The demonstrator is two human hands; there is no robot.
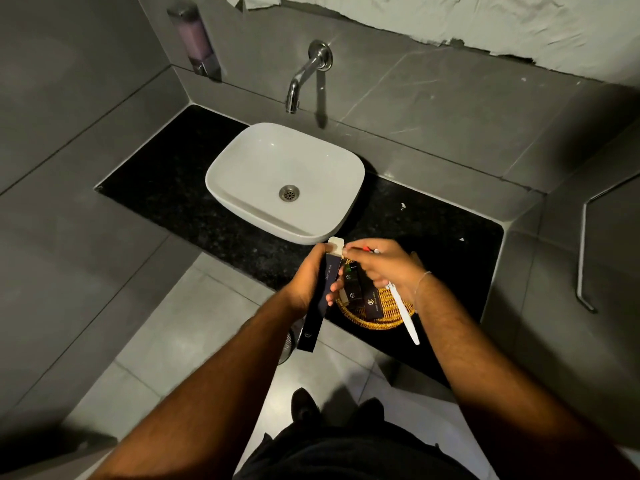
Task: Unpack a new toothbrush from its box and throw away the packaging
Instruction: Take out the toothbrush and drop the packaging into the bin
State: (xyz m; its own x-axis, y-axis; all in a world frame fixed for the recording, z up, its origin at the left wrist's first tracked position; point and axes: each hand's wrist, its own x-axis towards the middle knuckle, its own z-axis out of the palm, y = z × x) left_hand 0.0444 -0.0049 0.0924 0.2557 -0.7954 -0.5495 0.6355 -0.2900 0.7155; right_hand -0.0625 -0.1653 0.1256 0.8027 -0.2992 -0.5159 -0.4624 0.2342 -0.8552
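My left hand (311,282) grips a long dark blue dental kit box (317,313) held upright, its white top flap open near the sink's front. My right hand (384,268) holds a white toothbrush (405,317) whose handle sticks down and to the right past my wrist. A small red and white item (367,250) shows at my right fingertips, close to the box's open flap. Both hands hover over the front edge of the black counter.
A woven yellow basket (375,322) with several dark small boxes sits on the black granite counter (173,188) under my right hand. A white basin (242,157) stands behind, a chrome tap (304,74) above it. A soap dispenser (195,39) hangs at left. A round metal bin (285,344) shows on the floor under the box.
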